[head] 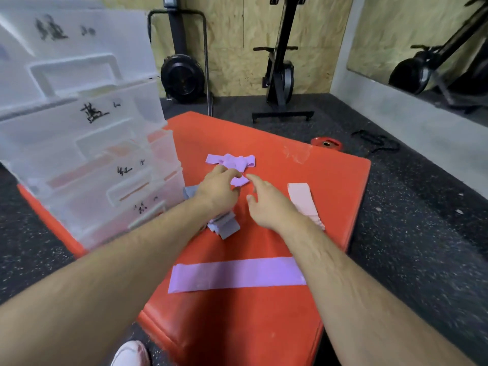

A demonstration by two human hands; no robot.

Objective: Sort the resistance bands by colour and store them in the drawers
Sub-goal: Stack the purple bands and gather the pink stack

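Head view: crumpled purple bands on the red mat. The left hand pinches one end; the right hand reaches beside it, fingers loose, holding nothing. Sorting step, judged; next, gather them with the flat purple band for the drawers.

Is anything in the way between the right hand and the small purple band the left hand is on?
Nothing visible. The right hand has its forefinger stretched out almost to the small purple band, with only a sliver of bare red mat between. The left hand holds the band's other side and does not block it.
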